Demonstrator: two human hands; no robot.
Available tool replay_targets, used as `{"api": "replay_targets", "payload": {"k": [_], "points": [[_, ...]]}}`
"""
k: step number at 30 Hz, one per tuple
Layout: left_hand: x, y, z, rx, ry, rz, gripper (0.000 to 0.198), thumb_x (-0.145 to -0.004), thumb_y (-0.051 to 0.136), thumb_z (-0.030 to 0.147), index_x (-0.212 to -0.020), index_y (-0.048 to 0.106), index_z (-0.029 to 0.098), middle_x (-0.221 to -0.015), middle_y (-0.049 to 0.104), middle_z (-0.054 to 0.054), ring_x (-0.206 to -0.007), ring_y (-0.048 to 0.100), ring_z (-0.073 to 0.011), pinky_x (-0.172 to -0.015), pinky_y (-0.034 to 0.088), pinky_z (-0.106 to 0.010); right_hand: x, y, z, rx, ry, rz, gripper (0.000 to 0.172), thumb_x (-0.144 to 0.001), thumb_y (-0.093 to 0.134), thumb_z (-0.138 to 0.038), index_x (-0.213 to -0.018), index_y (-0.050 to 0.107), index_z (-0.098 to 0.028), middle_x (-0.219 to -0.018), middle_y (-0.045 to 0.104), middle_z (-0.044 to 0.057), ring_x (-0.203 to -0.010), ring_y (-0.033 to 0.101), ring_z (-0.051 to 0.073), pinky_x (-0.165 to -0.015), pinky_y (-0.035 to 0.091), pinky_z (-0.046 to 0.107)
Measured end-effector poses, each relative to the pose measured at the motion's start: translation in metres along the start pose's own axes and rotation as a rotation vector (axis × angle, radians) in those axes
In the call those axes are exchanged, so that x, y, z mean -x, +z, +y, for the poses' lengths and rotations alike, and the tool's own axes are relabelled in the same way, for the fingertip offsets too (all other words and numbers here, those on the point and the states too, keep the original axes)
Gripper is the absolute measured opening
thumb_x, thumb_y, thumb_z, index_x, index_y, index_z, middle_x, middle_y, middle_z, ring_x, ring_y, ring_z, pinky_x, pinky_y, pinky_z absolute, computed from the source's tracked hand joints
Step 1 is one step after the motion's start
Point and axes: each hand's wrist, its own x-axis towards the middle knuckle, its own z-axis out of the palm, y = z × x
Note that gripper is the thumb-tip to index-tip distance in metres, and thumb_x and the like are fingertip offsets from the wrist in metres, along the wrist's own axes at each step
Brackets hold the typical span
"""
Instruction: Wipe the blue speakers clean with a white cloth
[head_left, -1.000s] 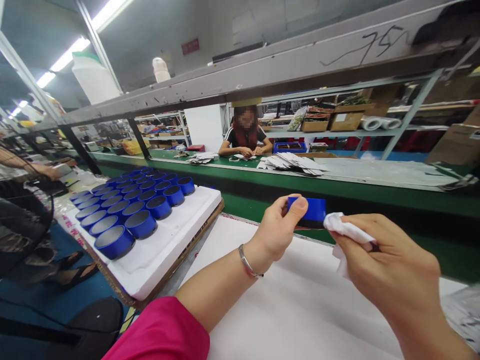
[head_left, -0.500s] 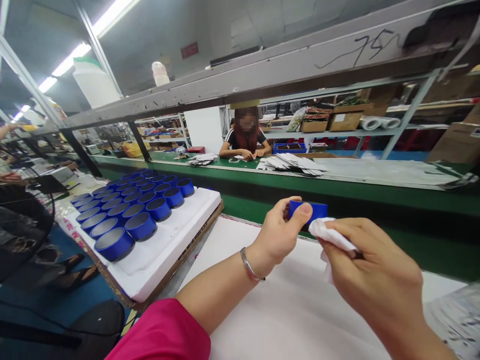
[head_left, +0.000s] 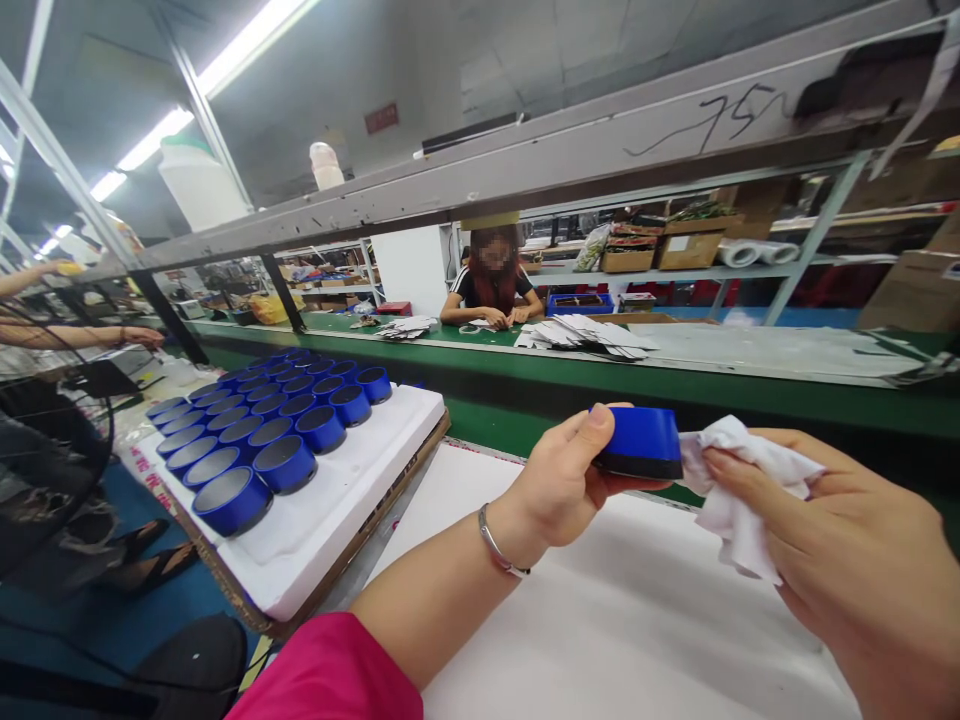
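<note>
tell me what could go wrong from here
The blue cylinder is pinched only by the left hand, so a push from the white cloth in the right hand might knock it loose onto the white work surface. The left forearm also lies near the white foam board of blue cylinders and could bump it.

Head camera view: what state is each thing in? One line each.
left hand: gripping the blue cylinder
blue cylinder: held up, touching the white cloth
right hand: holding the white cloth
white cloth: crumpled
blue cylinders: upright in rows, grey tops up
white foam board: bearing the blue cylinders
paper pile: loose on the green bench
</note>
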Motion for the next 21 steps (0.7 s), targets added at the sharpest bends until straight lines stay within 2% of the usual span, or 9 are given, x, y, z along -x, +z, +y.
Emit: {"api": "replay_targets", "payload": {"k": [4,8,10,12,14,16,17,18,21], "points": [[-0.002,0.001,0.002,0.019,-0.037,0.036,0.062,-0.09,0.097,0.064,-0.121,0.08,0.013,-0.123,0.078,-0.016,-0.107,0.077,-0.0315,-0.109,0.064,-0.054,0.002,0.003,-0.002,-0.018,0.085,0.025,0.058,-0.042,0.095,-0.056,-0.088,0.086,-0.021,-0.059,0.061,0.002,-0.045,0.042,0.016,-0.035,0.024,0.031],[-0.003,0.004,0.004,0.033,-0.09,0.059,0.051,-0.101,0.086,0.058,-0.114,0.08,0.009,-0.116,0.079,-0.018,-0.108,0.077,-0.0326,-0.114,0.062,-0.057,0.006,0.002,0.0,0.016,0.035,0.077,0.06,-0.044,0.093,-0.062,-0.088,0.086,-0.022,-0.058,0.059,0.0,-0.045,0.038,0.015,-0.035,0.02,0.031],[-0.003,0.005,0.003,0.06,-0.093,0.083,0.043,-0.105,0.083,0.051,-0.117,0.079,0.01,-0.115,0.079,-0.016,-0.104,0.077,-0.0302,-0.11,0.063,-0.055,0.013,0.002,0.003,0.043,-0.046,0.106,0.057,-0.053,0.094,-0.064,-0.092,0.087,-0.023,-0.058,0.058,0.0,-0.045,0.04,0.016,-0.035,0.026,0.033],[-0.004,0.005,0.001,0.105,-0.089,0.12,0.033,-0.105,0.083,0.043,-0.12,0.078,0.014,-0.117,0.079,-0.014,-0.102,0.077,-0.0279,-0.104,0.065,-0.051,0.021,0.004,0.008,0.085,-0.297,0.122,0.044,-0.072,0.092,-0.06,-0.098,0.088,-0.026,-0.066,0.065,0.001,-0.051,0.052,0.018,-0.044,0.044,0.034],[-0.005,0.004,-0.001,0.135,-0.104,0.14,0.028,-0.103,0.085,0.04,-0.116,0.078,0.017,-0.114,0.079,-0.011,-0.101,0.076,-0.0264,-0.1,0.066,-0.047,0.027,0.008,0.014,0.13,-0.712,0.078,0.02,-0.092,0.085,-0.046,-0.102,0.087,-0.029,-0.085,0.078,0.003,-0.068,0.069,0.02,-0.063,0.058,0.034],[-0.006,0.004,-0.003,0.147,-0.119,0.138,0.027,-0.103,0.085,0.042,-0.11,0.079,0.017,-0.108,0.078,-0.01,-0.099,0.074,-0.0255,-0.098,0.065,-0.043,0.027,0.012,0.021,0.15,-1.031,0.03,0.007,-0.102,0.078,-0.032,-0.103,0.085,-0.031,-0.103,0.083,0.004,-0.087,0.077,0.021,-0.078,0.062,0.033],[-0.007,0.003,-0.004,0.154,-0.122,0.134,0.027,-0.103,0.083,0.042,-0.109,0.079,0.017,-0.107,0.078,-0.01,-0.1,0.074,-0.0257,-0.098,0.065,-0.043,0.025,0.014,0.025,0.156,-1.073,0.019,0.008,-0.104,0.076,-0.03,-0.103,0.084,-0.03,-0.107,0.083,0.004,-0.091,0.078,0.021,-0.08,0.063,0.033],[-0.008,0.003,-0.004,0.164,-0.121,0.132,0.026,-0.104,0.082,0.042,-0.11,0.079,0.017,-0.108,0.079,-0.011,-0.1,0.074,-0.026,-0.098,0.065,-0.043,0.021,0.015,0.028,0.156,-1.02,0.023,0.008,-0.104,0.076,-0.031,-0.102,0.083,-0.029,-0.107,0.082,0.004,-0.091,0.078,0.021,-0.078,0.063,0.033],[-0.012,-0.002,-0.006,0.198,-0.142,0.12,0.026,-0.106,0.079,0.042,-0.114,0.078,0.017,-0.118,0.08,-0.013,-0.104,0.076,-0.0276,-0.1,0.064,-0.045,0.012,0.014,0.033,0.126,-0.675,0.01,0.022,-0.097,0.08,-0.048,-0.097,0.085,-0.026,-0.095,0.08,0.005,-0.076,0.074,0.022,-0.062,0.058,0.033]]}}
